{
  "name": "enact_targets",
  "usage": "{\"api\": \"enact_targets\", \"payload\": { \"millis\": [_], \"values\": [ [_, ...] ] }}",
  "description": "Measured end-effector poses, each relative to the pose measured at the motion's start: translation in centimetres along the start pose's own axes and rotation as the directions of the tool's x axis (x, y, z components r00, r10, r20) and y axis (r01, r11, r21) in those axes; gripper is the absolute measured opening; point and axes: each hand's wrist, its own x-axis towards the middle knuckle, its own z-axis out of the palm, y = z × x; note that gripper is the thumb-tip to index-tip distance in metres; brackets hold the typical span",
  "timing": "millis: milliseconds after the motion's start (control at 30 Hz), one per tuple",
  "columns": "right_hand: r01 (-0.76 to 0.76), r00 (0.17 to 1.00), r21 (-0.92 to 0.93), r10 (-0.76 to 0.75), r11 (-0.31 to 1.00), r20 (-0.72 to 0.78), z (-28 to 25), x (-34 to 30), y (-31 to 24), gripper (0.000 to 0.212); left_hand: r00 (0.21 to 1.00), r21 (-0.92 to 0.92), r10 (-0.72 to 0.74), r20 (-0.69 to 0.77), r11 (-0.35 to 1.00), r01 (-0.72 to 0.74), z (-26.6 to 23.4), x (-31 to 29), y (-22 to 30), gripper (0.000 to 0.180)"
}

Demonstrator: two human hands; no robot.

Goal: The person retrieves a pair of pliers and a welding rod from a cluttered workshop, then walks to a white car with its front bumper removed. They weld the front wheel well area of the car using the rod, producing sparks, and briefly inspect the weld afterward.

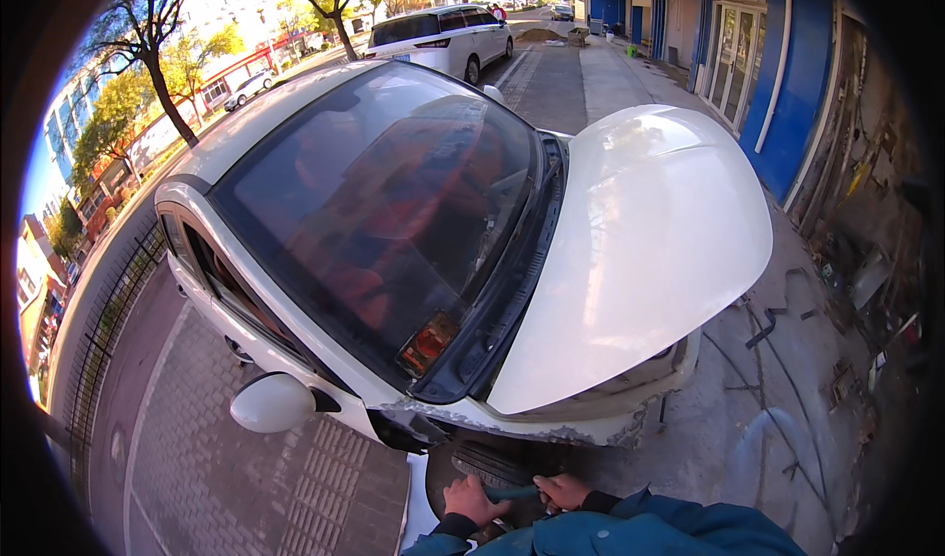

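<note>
Both my hands are low in the head view, close to the white car's (640, 251) exposed front tyre (484, 463). A short blue-green bar-like thing (514, 493) runs between them, its kind not clear. My left hand (472, 502) is closed at its left end. Around its right end my right hand (561, 491) is closed, thumb side up. Just above, the car's front edge is torn and chipped (413, 428), with dark parts bared beside the windscreen. The bonnet (640, 251) is down or nearly so.
A white sheet-like panel (418, 507) stands left of my hands. The wing mirror (273, 402) juts out at left. Hoses or cables (763, 379) and scrap (856, 359) lie at right, near a blue-walled building (787, 93). Another white car (443, 39) is parked beyond.
</note>
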Motion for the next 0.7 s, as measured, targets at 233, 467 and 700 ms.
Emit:
{"api": "enact_targets", "payload": {
  "millis": [233, 467, 700],
  "values": [
    [0.317, 0.938, -0.238, -0.341, 0.918, -0.065, 0.2, -1.0, -0.6, 0.053, 1.000, 0.003, -0.023, -0.012, 1.000, 0.023, 0.4, -0.3, -0.4, 0.082],
    [-0.034, 0.999, -0.125, 0.032, 0.992, -0.016, -0.2, -0.6, -0.9, 0.051, 1.000, -0.002, 0.002, -0.028, 1.000, -0.002, 0.1, -0.5, -0.2, 0.081],
    [0.374, 0.908, -0.287, -0.411, 0.882, -0.078, 1.5, -1.0, -1.3, 0.040, 1.000, -0.006, 0.010, -0.005, 1.000, -0.010, 0.0, 0.0, -0.4, 0.079]
  ]
}}
